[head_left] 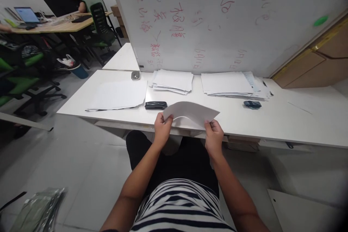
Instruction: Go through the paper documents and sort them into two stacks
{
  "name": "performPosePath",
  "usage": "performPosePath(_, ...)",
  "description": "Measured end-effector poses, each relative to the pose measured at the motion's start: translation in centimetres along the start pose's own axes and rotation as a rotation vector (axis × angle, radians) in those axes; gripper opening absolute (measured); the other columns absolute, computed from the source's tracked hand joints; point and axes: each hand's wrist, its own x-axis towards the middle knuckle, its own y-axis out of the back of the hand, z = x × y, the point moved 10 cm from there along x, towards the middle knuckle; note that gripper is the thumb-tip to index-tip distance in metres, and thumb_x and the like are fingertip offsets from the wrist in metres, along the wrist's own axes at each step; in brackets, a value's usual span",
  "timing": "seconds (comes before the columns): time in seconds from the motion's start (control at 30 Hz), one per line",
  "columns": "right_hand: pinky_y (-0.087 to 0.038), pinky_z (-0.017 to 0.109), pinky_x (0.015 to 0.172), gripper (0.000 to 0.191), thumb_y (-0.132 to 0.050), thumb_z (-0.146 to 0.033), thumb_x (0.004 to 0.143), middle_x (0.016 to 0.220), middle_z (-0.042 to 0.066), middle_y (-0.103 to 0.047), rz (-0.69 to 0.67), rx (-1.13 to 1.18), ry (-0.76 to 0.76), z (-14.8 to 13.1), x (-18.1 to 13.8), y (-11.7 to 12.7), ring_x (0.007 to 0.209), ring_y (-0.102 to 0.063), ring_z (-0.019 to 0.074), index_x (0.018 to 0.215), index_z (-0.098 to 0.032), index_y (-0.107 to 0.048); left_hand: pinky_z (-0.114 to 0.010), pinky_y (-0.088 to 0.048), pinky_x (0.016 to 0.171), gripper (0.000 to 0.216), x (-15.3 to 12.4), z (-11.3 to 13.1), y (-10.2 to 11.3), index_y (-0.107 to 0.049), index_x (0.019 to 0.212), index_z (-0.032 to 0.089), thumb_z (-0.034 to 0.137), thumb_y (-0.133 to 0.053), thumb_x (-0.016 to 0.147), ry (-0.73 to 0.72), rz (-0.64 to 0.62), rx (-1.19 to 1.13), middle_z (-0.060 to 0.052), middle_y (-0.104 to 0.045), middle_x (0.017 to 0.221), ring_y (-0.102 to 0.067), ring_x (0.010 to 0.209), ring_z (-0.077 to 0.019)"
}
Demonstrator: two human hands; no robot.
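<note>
We pinch the upward-arched paper (196,111) by its ends in left grip (162,128) and right grip (214,136), long axis along the near edge of the surface (236,116).

1. Bare left hand (162,129): thumb and curled fingers pinched together.
2. Bare right hand (214,138): pinching likewise, apart from the left.
3. Bare left forearm (138,179) and bare right forearm (233,185): stretched forward, converging.

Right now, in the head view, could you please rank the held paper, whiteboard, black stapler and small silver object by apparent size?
From largest to smallest, as they look:
1. Whiteboard
2. Held paper
3. Black stapler
4. Small silver object, which sits farther back
</note>
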Motion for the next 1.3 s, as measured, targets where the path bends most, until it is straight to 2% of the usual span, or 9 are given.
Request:
performPosePath(0.13,-0.045,0.031,0.079,0.031,-0.058,-0.045,0.082,0.089,0.004,-0.067,0.012,0.035,0.042,0.0,-1.0,-1.2,0.084,-0.060,0.0178,0.095,-0.017,-0.061,-0.027,-0.046,0.076,0.024,-0.2,-0.4,-0.2,-0.056,0.089,0.020,0.040,-0.064,0.079,-0.016,-0.020,-0.015,-0.001,-0.064,0.086,-0.061,0.082,-0.0143)
performPosePath(0.37,-0.041,0.028,0.067,0.028,-0.051,-0.046,0.086,0.069,0.000,-0.058,0.107,-0.352,0.078,0.9,-1.8,0.3,0.067,-0.054,0.0159,0.080,-0.019,-0.055,-0.028,-0.047,0.076,0.022,-0.7,-2.7,-0.2,-0.058,0.091,0.021,0.039,-0.063,0.081,0.000,-0.053,0.028,-0.001,-0.064,0.088,-0.060,0.086,-0.0158)
performPosePath(0.47,-0.037,0.027,0.059,0.032,-0.050,-0.049,0.085,0.059,-0.003,-0.051,0.101,-0.450,0.042,1.4,-1.4,1.8,0.058,-0.046,0.0139,0.073,-0.020,-0.053,-0.033,-0.048,0.083,0.019,-1.0,-1.0,-0.6,-0.059,0.097,0.022,0.036,-0.057,0.085,-0.176,-0.128,0.156,-0.004,-0.065,0.099,-0.060,0.097,-0.0182)
performPosePath(0.53,-0.037,0.026,0.057,0.034,-0.054,-0.052,0.082,0.060,-0.002,-0.054,0.042,-0.413,-0.035,2.2,-1.0,2.6,0.058,-0.046,0.0136,0.074,-0.018,-0.056,-0.038,-0.045,0.092,0.022,-0.6,1.3,0.4,-0.058,0.105,0.022,0.033,-0.054,0.087,-0.366,-0.064,0.287,-0.007,-0.063,0.109,-0.056,0.110,-0.0204)
performPosePath(0.63,-0.039,0.026,0.052,0.039,-0.062,-0.052,0.076,0.071,0.002,-0.063,-0.074,-0.173,-0.224,4.0,-1.2,3.2,0.059,-0.050,0.0144,0.090,-0.016,-0.063,-0.044,-0.036,0.103,0.025,1.1,4.2,1.8,-0.056,0.111,0.021,0.031,-0.050,0.089,-0.609,0.045,0.477,-0.009,-0.062,0.114,-0.050,0.119,-0.0228)
performPosePath(0.7,-0.038,0.025,0.045,0.044,-0.067,-0.050,0.073,0.078,0.003,-0.066,-0.131,0.004,-0.355,5.1,-1.8,3.1,0.057,-0.050,0.0141,0.099,-0.015,-0.064,-0.045,-0.031,0.106,0.027,3.3,4.5,1.8,-0.057,0.111,0.021,0.034,-0.049,0.090,-0.663,0.026,0.606,-0.010,-0.061,0.118,-0.044,0.125,-0.0251)
performPosePath(0.77,-0.035,0.023,0.040,0.043,-0.071,-0.047,0.070,0.077,0.003,-0.066,-0.161,0.086,-0.437,5.8,-2.6,2.9,0.054,-0.048,0.0128,0.099,-0.015,-0.065,-0.046,-0.029,0.105,0.030,5.8,3.3,1.5,-0.058,0.112,0.021,0.038,-0.045,0.091,-0.631,-0.029,0.736,-0.010,-0.060,0.119,-0.042,0.126,-0.0273)
performPosePath(0.9,-0.034,0.022,0.037,0.042,-0.075,-0.043,0.067,0.065,0.000,-0.063,-0.187,0.139,-0.524,6.1,-3.9,2.3,0.050,-0.045,0.0109,0.096,-0.014,-0.068,-0.043,-0.031,0.094,0.036,8.9,-0.1,0.9,-0.063,0.090,0.023,0.040,-0.031,0.096,-0.493,-0.151,0.894,-0.008,-0.065,0.091,-0.054,0.096,-0.0253)
performPosePath(1.3,-0.035,0.023,0.036,0.046,-0.079,-0.044,0.060,0.061,0.001,-0.065,-0.202,0.182,-0.606,5.6,-5.2,0.8,0.045,-0.048,0.0118,0.093,-0.014,-0.069,-0.038,-0.032,0.079,0.048,9.6,-1.1,1.9,-0.058,0.073,0.023,0.048,-0.024,0.096,-0.451,-0.135,0.839,-0.005,-0.063,0.076,-0.053,0.079,-0.0222)
